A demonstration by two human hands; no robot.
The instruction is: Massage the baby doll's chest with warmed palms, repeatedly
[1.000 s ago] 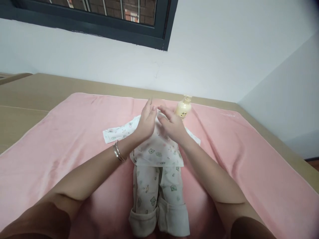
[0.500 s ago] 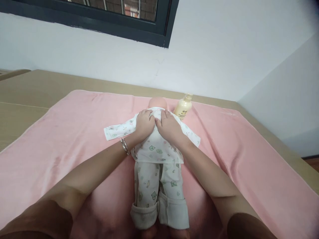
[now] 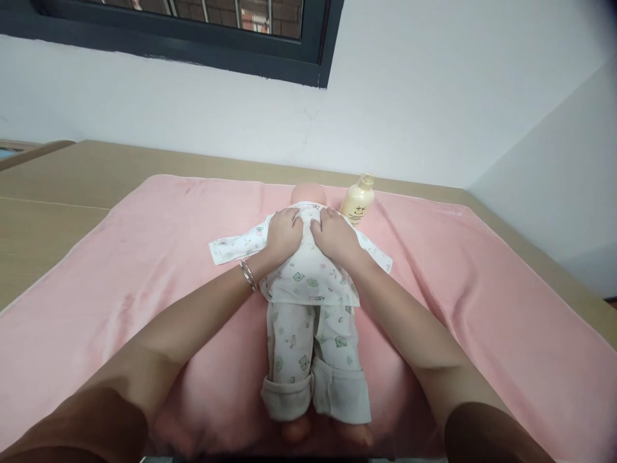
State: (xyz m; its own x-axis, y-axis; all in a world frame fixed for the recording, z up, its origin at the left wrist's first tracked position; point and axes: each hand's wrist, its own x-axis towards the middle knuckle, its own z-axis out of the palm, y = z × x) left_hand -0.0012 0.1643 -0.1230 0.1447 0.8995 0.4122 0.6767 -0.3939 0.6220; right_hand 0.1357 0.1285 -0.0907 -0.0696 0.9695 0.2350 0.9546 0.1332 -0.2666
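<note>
Hands (image 3: 285,233) (image 3: 336,238) side by side on doll (image 3: 308,192) in patterned shirt (image 3: 311,280)

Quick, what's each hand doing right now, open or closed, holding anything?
Left hand: open, palm down on the doll's shirt, no grip visible.
Right hand: open, palm down on the same shirt, no grip visible.

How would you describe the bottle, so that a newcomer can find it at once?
Find the pink blanket and its far edge, near the wall. The bottle is there, just right of the doll's head. Unlike the white shirt, it is pale yellow with dark print.
</note>
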